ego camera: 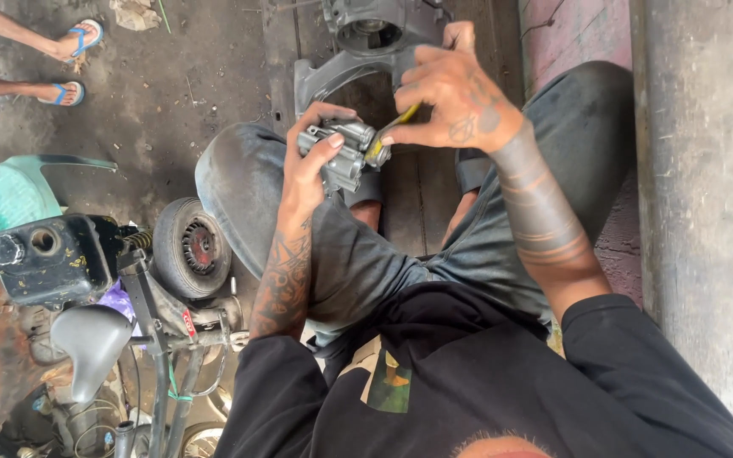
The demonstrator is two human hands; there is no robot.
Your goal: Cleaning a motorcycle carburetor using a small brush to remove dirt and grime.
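On a grimy concrete workshop floor (180,93), at upper centre of the frame, the left hand (311,157) clasped a grey metal engine part (341,153); right hand (451,93) fingers pinched a yellow-handled tool (396,127) against it.

The person sits with both knees bent and spread, both arms reaching forward over the lap. The left hand (311,148) is raised with the wrist bent, fingers curled over the top and thumb beneath, in a closed grip. The left forearm rises steeply from the elbow, its tattooed inner side facing up. The right hand (451,93) reaches in from the right, back of the hand up, fingertips pinched together just beside the left fingers. The right forearm bears dark bands, and both black sleeves are pushed up to the elbows.
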